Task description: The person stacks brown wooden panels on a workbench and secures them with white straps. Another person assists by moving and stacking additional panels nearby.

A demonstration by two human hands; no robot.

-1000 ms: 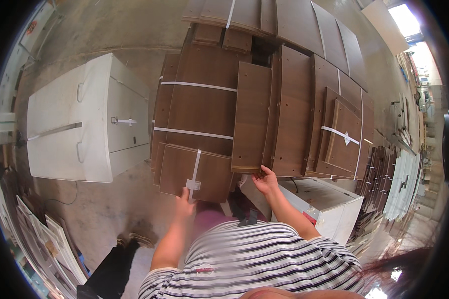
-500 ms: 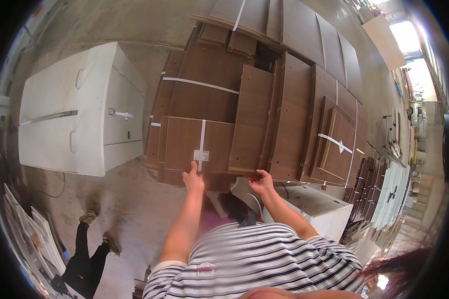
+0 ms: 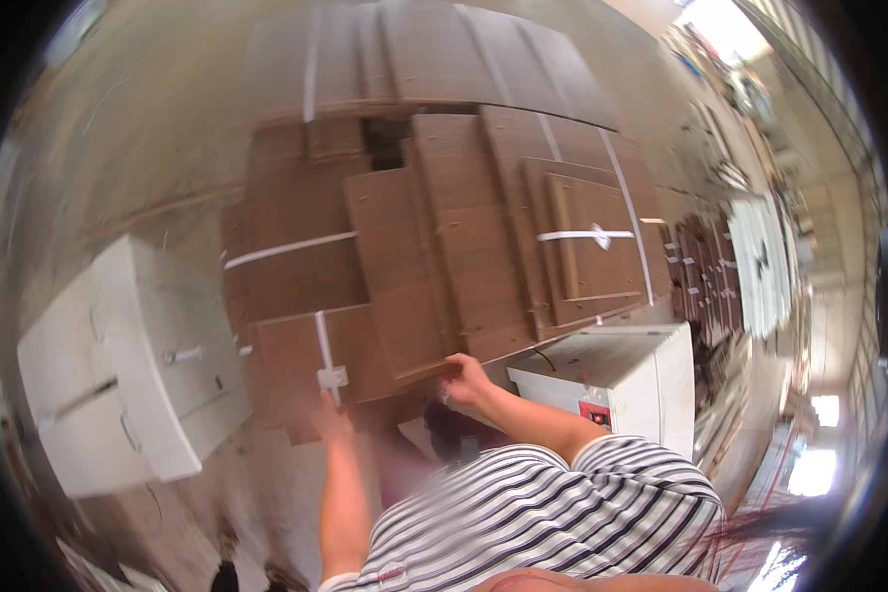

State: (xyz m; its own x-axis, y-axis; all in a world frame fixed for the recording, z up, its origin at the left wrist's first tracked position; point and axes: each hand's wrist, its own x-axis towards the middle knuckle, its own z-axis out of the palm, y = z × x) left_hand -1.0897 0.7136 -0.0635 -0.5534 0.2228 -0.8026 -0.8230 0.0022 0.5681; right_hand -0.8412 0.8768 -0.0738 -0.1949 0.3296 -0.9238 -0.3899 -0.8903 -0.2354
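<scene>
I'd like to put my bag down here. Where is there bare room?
Bare floor lies beyond the white cabinet, left of the brown panels. The white machine has a bare top. The panel stack is crowded, and the left hand and right hand are at its near edge.

White cabinet unit (image 3: 128, 385) lower left on the concrete floor (image 3: 118, 148), drawer fronts with handles facing up, lying just beside the brown stack. White machine housing (image 3: 617, 380) right of centre, with a small red and black panel on its near face and a thin dark cable across its top. Further right, dark brown panels with white tags (image 3: 705, 266) stand in a row, then a batch of pale panels (image 3: 760, 252) beyond them. Bright window glare (image 3: 725, 20) top right; picture is motion-blurred, finer detail unreadable
</scene>
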